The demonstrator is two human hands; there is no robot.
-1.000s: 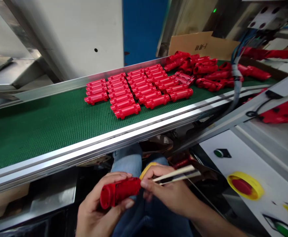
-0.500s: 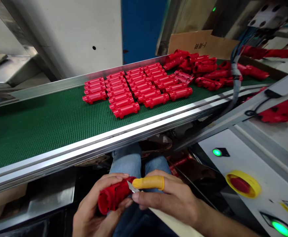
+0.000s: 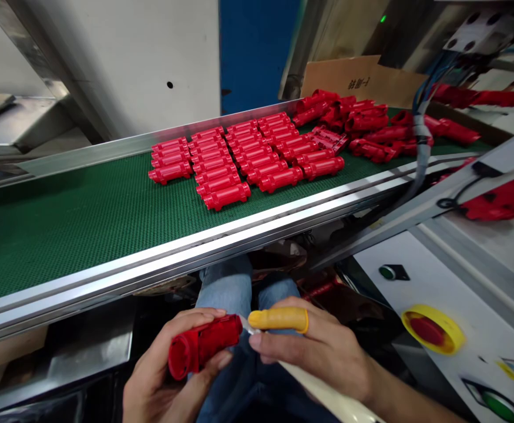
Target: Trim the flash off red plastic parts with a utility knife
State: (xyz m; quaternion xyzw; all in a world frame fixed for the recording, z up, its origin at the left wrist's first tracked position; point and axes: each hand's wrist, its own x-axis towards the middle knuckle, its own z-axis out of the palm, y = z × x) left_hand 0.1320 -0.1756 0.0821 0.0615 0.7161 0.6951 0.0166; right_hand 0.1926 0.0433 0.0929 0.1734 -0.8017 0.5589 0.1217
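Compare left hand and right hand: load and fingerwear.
Load: the left hand grips a red part; the right hand holds a pale-handled blade.
Fingerwear: the right hand has a yellow finger cover on one finger; none shows on the left hand.
Shared: both are occupied, close together.

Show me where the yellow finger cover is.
The yellow finger cover is low in the head view, worn on the right hand, right of the red part the left hand holds.

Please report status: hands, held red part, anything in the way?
Left hand holding red part. Right hand gripping knife, tip by part's end, contact unclear. No obstruction seen between them.
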